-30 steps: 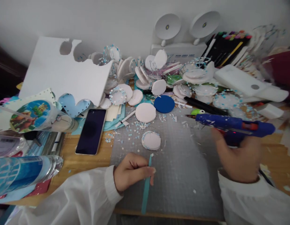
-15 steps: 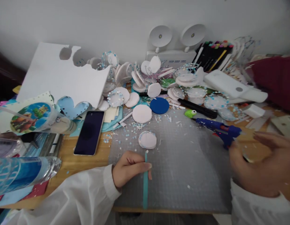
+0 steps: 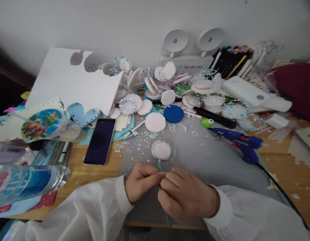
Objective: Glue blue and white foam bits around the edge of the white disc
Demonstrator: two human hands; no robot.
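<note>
A narrow teal strip (image 3: 169,219) runs toward me between my hands, its two ends showing and its middle hidden. My left hand (image 3: 142,180) pinches it near the upper end. Closed beside it, my right hand (image 3: 187,192) touches the left fingertips and also grips the strip lower down. Just beyond my fingers lies a small white disc (image 3: 161,150) edged with pale blue bits, on the grey cutting mat (image 3: 207,164). Behind that sit a plain white disc (image 3: 155,122) and a blue disc (image 3: 173,113).
At right a blue glue gun (image 3: 237,137) lies with its cord trailing toward me. A phone (image 3: 99,142), a lidded cup (image 3: 52,124) and a water bottle (image 3: 31,182) are at left. Many white discs, a cut foam board (image 3: 72,80) and a twin-head lamp (image 3: 186,60) line the back.
My right hand has come from beside the glue gun to the middle and closed on the teal strip. My left hand keeps its pinch. The view has shifted slightly.
</note>
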